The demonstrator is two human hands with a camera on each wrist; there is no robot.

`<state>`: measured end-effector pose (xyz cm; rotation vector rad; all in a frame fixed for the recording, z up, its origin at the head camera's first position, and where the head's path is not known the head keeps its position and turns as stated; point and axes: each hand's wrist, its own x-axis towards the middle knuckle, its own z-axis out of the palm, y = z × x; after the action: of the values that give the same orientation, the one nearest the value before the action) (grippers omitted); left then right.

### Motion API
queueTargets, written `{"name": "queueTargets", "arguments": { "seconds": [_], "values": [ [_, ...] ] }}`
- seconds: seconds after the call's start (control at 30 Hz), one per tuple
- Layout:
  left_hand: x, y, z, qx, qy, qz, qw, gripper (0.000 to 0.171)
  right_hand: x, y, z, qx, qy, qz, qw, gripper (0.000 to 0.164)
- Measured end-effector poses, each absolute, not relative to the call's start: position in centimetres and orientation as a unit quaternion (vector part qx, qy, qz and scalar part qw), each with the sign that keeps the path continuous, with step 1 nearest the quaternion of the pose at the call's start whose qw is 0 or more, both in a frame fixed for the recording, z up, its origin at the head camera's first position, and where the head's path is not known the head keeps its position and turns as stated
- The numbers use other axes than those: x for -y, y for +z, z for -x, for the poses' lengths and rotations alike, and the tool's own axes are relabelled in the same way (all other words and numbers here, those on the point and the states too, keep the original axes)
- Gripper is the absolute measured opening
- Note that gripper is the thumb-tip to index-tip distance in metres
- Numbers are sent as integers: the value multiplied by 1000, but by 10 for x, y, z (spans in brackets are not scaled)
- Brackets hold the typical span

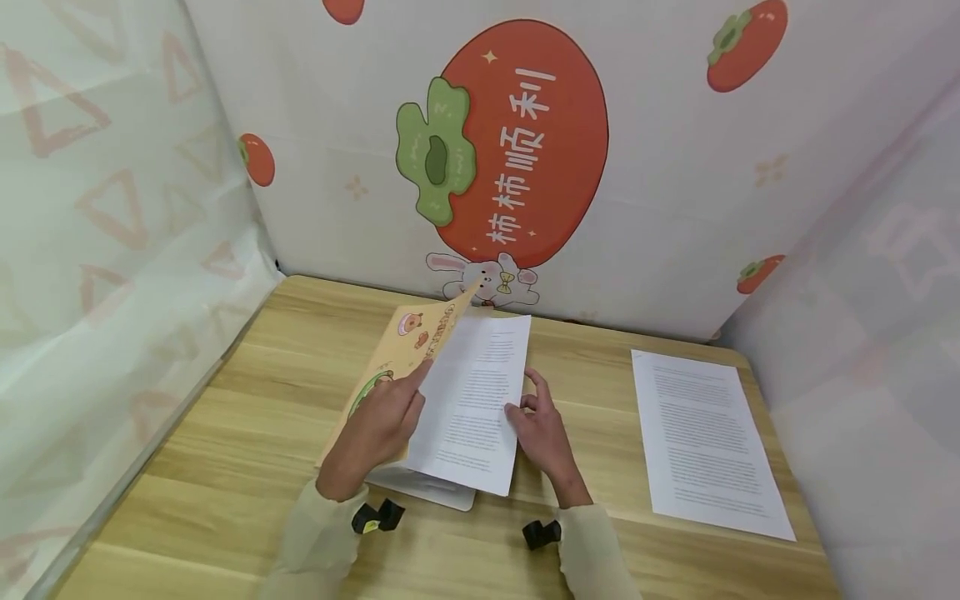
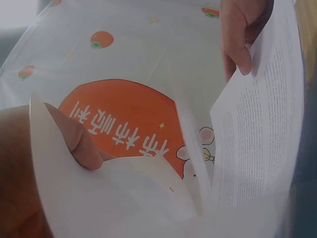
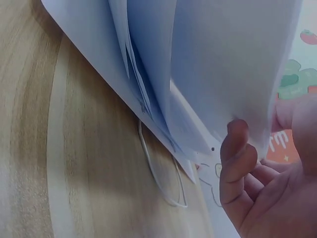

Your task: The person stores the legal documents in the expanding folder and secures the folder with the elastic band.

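Note:
A yellow-orange folder with cartoon drawings on its cover lies partly opened in the middle of the table. My left hand grips the raised cover, thumb on its inner side in the left wrist view. Inside it is a white printed sheet, lifted at its right side. My right hand pinches that sheet's right edge between thumb and fingers. More white leaves fan out beneath the sheet in the right wrist view. A thin white cord loops out from the folder's edge.
Another printed sheet lies flat at the right of the wooden table. A white backdrop with persimmon and rabbit drawings stands behind the table, and patterned sheeting hangs at both sides.

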<state>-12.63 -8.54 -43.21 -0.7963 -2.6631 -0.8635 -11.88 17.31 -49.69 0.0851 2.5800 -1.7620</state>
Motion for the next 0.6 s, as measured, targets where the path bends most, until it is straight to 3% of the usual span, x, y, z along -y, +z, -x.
{"name": "queueTargets", "arguments": {
  "seconds": [0.6],
  "values": [
    [86,-433,126,912,-293,264,111,48,-176,-497,115,-775,-630,-29,37,68]
  ]
}}
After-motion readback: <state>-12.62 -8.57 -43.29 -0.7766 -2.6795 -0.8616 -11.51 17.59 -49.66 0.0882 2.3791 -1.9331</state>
